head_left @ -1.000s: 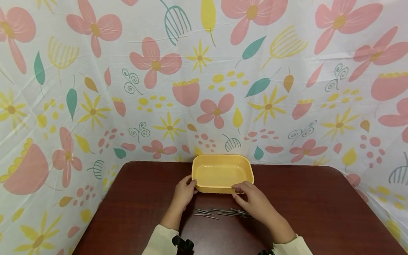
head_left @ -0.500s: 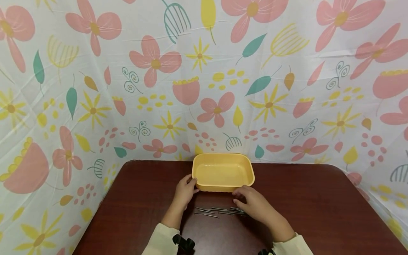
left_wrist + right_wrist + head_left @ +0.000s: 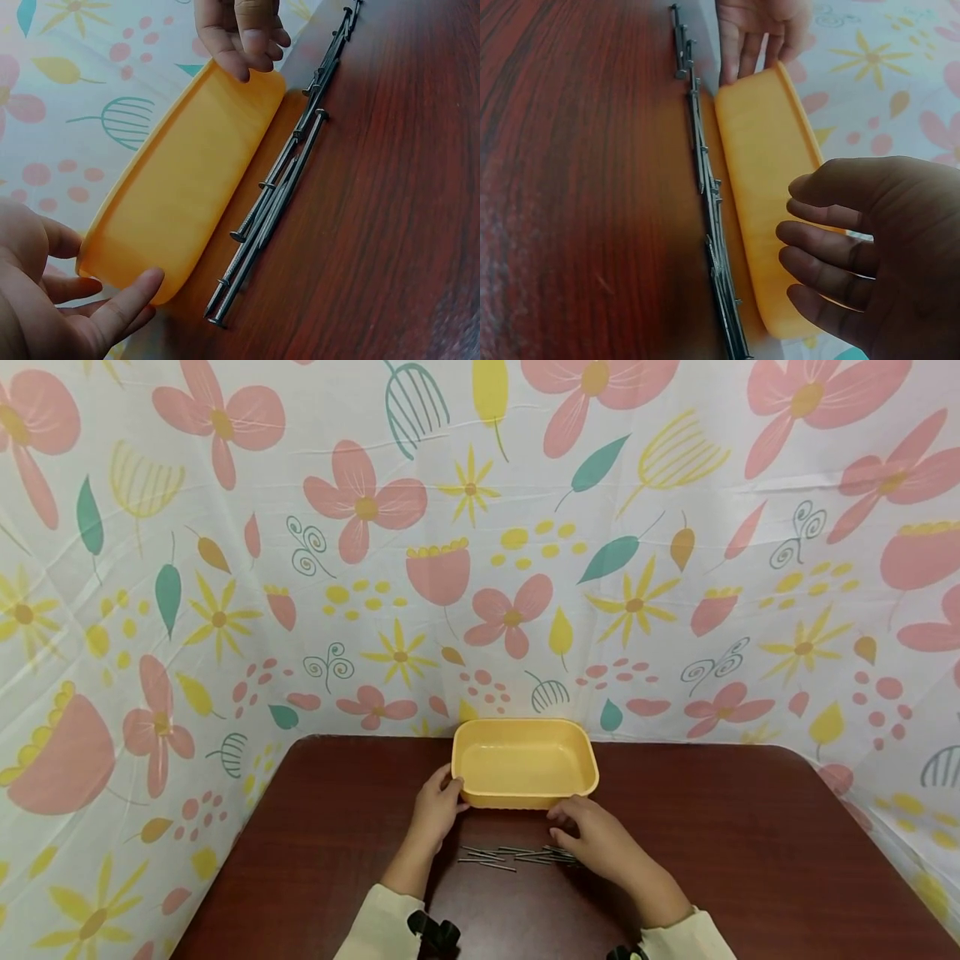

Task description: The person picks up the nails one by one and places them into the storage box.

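Note:
A shallow yellow plastic box point(image 3: 504, 802) stands upright at the back of the table, with nothing seen inside. My left hand point(image 3: 433, 814) holds its near left corner; in the left wrist view the thumb point(image 3: 139, 296) lies against the front wall and the fingers reach round the side. Near the front right corner is my right hand point(image 3: 603, 839), its fingers loosely bent and apart in the right wrist view, gripping nothing. Several metal nails point(image 3: 262, 210) lie in a loose row on the table, just in front of the box and between the hands.
The dark red-brown wooden table point(image 3: 750, 860) extends to both sides and toward me. Behind it and at the left hangs a white cloth point(image 3: 480, 527) printed with flowers and leaves. The box stands close to this cloth.
My right hand has drawn back slightly from the box's front right rim, and its fingers no longer reach over it. The left hand keeps its place at the corner; the nails lie as before.

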Demonstrator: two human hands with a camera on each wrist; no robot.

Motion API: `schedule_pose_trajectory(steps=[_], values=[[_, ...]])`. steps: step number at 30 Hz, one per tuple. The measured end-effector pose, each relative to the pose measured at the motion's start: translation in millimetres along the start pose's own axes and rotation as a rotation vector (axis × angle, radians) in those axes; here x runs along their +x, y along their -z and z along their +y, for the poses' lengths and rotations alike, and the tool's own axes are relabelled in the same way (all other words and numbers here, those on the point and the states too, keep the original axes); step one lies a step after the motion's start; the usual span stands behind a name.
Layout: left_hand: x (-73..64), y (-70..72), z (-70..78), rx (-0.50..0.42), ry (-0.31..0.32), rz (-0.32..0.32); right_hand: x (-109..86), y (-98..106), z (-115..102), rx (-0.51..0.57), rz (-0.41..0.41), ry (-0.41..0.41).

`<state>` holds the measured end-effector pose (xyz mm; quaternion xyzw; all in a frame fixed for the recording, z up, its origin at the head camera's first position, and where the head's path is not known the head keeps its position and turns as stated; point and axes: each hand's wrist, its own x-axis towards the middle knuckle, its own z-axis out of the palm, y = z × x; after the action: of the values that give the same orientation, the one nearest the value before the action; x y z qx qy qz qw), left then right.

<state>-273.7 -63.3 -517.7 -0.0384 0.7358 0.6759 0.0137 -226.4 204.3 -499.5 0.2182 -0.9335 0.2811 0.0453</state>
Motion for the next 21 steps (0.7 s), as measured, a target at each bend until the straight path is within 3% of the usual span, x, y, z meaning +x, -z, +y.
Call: schedule_pose_trajectory(steps=[5, 15, 21], values=[[-0.5, 0.8, 1.1, 0.019, -0.005, 0.006, 0.2, -2.4, 1.7, -0.010, -0.015, -0.020], [0.8, 5.1, 0.3, 0.103, -0.028, -0.013, -3.1, -0.8, 2.8, -0.004, -0.142, -0.034], [1.7, 6.8, 1.5, 0.144, -0.052, -0.031, -3.9, -1.7, 3.8, -0.010, -0.146, -0.004]])
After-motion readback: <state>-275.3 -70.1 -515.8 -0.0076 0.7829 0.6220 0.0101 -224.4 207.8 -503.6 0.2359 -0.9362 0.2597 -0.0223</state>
